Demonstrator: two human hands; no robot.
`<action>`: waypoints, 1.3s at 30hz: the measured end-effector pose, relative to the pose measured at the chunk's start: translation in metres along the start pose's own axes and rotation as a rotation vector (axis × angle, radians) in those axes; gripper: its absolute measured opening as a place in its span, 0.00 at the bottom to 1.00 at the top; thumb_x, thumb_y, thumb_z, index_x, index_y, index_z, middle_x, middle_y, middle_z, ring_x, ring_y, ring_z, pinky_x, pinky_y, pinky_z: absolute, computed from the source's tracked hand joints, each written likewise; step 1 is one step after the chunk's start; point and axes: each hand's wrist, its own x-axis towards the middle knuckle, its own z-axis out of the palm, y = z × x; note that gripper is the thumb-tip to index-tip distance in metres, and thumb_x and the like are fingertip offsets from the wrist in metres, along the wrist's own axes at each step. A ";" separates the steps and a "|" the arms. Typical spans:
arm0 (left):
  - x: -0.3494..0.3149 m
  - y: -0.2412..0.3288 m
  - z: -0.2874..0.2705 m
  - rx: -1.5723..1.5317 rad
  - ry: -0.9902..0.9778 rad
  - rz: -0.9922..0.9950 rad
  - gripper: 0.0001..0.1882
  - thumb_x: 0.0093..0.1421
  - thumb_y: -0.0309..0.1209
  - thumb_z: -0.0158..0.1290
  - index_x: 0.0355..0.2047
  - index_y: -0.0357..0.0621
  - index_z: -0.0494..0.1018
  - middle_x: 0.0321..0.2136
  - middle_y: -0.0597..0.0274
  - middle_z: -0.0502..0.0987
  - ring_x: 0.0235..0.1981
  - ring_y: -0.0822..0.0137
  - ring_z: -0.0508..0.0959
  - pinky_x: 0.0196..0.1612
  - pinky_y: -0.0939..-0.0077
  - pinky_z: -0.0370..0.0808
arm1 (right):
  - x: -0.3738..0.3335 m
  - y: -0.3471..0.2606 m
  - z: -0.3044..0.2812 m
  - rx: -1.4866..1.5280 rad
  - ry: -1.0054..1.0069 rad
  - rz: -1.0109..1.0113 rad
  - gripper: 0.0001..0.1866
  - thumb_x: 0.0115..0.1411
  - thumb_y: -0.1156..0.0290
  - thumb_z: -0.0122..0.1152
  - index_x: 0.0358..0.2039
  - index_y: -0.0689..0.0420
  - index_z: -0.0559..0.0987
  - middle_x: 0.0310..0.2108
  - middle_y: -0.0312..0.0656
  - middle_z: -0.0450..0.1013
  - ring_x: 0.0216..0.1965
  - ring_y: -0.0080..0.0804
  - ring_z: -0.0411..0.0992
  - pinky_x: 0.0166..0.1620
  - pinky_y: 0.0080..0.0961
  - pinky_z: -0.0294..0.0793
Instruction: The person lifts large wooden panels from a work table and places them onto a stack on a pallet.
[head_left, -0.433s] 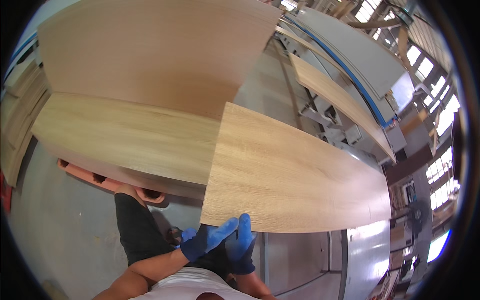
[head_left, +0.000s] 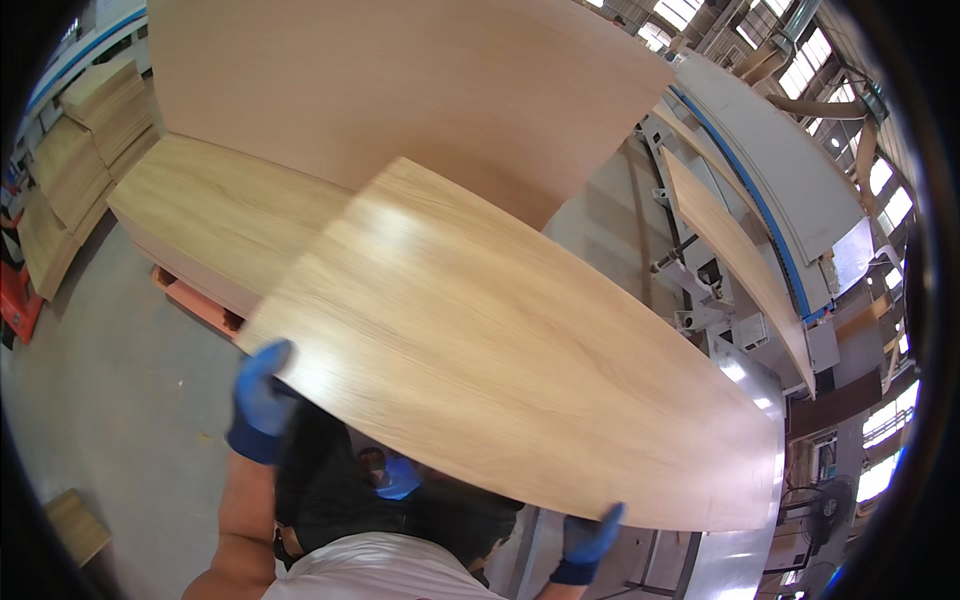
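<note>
A wide wood-grain panel (head_left: 500,360) lies tilted across the middle of the view, its right end over a metal table (head_left: 735,565). In a blue glove, my left hand (head_left: 262,398) grips the panel's near left corner, thumb on top and fingers underneath, hidden. My right hand (head_left: 588,540), also gloved in blue, holds the near edge farther right; its thumb shows at the rim and the other fingers are out of sight. Behind the panel's left end is a stack of similar panels (head_left: 220,195), partly covered by it.
The stack rests on an orange pallet (head_left: 200,303). A large brown board (head_left: 400,90) rises behind it. More panels are piled (head_left: 75,165) at far left, near a red object (head_left: 18,300). On the right stand a long machine with a blue strip (head_left: 750,190) and a fan (head_left: 825,510).
My hands, close together at the panel's near edge before, are now wide apart, left hand to the left and right hand to the right. The panel's left end has swung left over the stack.
</note>
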 end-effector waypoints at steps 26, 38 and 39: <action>0.143 0.018 -0.220 -0.077 0.328 0.142 0.22 0.58 0.38 0.47 0.49 0.37 0.63 0.44 0.55 0.71 0.43 0.59 0.73 0.45 0.63 0.72 | 0.041 0.046 0.051 0.456 -0.133 0.257 0.23 0.58 0.57 0.49 0.50 0.57 0.67 0.50 0.44 0.66 0.51 0.39 0.64 0.53 0.39 0.63; 0.228 -0.104 -0.190 1.577 0.710 0.057 0.33 0.58 0.54 0.39 0.26 0.29 0.74 0.23 0.40 0.75 0.30 0.47 0.76 0.32 0.61 0.70 | 0.113 0.163 0.115 -1.066 0.039 -0.661 0.17 0.54 0.65 0.55 0.40 0.65 0.74 0.28 0.55 0.74 0.28 0.43 0.74 0.31 0.30 0.71; 0.243 -0.070 -0.274 1.455 0.783 0.161 0.38 0.58 0.57 0.34 0.19 0.28 0.73 0.15 0.42 0.73 0.22 0.49 0.75 0.26 0.59 0.69 | 0.128 0.180 0.143 -1.102 -0.011 -0.781 0.21 0.52 0.63 0.57 0.42 0.65 0.73 0.27 0.56 0.74 0.27 0.45 0.73 0.31 0.31 0.72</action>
